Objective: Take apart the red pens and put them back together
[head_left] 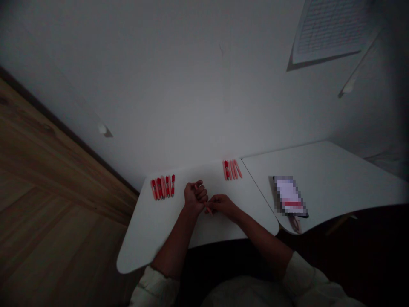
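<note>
My left hand point(195, 196) is closed in a fist above the white table, wrapped round a slim pink pen point(208, 209). Most of the pen is hidden by the fingers; a bit of pink shows near the thumb and its lower end sticks out towards my right hand. The fingertips of my right hand point(222, 204) pinch at that lower end, right beside the left fist. To the left lies a row of several red and pink pens point(163, 187). Farther back on the right is a second row of several pens point(232, 169), mostly pink, with a red one among them.
The white table point(156, 238) meets a second white table point(332, 179) at a seam on the right. A phone point(290, 195) with a lit, blurred screen lies there, a pinkish strap point(295, 224) below it. Behind stands a pale wall point(179, 106) with a printed sheet point(329, 34).
</note>
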{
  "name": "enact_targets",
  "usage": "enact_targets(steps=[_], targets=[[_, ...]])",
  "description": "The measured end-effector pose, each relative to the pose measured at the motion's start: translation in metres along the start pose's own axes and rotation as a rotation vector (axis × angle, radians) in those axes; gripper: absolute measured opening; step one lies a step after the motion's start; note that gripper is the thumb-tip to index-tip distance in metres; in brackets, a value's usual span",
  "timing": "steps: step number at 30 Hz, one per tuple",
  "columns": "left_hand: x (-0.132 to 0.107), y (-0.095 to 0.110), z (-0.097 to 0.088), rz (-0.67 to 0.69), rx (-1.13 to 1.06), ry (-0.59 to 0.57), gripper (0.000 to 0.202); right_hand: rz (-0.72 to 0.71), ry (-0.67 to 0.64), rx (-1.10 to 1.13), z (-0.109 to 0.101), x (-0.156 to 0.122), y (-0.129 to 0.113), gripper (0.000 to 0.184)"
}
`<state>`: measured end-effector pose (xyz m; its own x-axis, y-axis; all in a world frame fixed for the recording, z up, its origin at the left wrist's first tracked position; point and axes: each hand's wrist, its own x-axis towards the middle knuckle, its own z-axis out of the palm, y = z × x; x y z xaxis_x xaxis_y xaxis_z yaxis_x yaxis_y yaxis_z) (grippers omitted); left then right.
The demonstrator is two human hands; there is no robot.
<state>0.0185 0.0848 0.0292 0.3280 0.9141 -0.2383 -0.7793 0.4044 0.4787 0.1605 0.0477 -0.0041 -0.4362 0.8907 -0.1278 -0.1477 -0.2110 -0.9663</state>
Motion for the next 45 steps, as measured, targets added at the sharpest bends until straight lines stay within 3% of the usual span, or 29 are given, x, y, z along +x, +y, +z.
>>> enact_targets(steps=[19,28,39,45], targets=[[-0.001,-0.001,0.002,0.010,0.035,-0.005,0.018,-0.033,0.021,0.010,0.000,0.004,0.011,0.039],[0.000,-0.001,0.002,0.008,0.038,0.006,0.010,-0.059,0.003,0.028,-0.001,0.005,0.015,0.037],[0.003,-0.001,-0.002,-0.012,0.031,-0.014,0.010,-0.061,0.011,-0.067,-0.001,0.005,0.014,0.039],[0.003,-0.001,0.000,0.035,0.031,0.035,0.019,-0.061,0.047,-0.130,0.001,0.007,0.014,0.039]])
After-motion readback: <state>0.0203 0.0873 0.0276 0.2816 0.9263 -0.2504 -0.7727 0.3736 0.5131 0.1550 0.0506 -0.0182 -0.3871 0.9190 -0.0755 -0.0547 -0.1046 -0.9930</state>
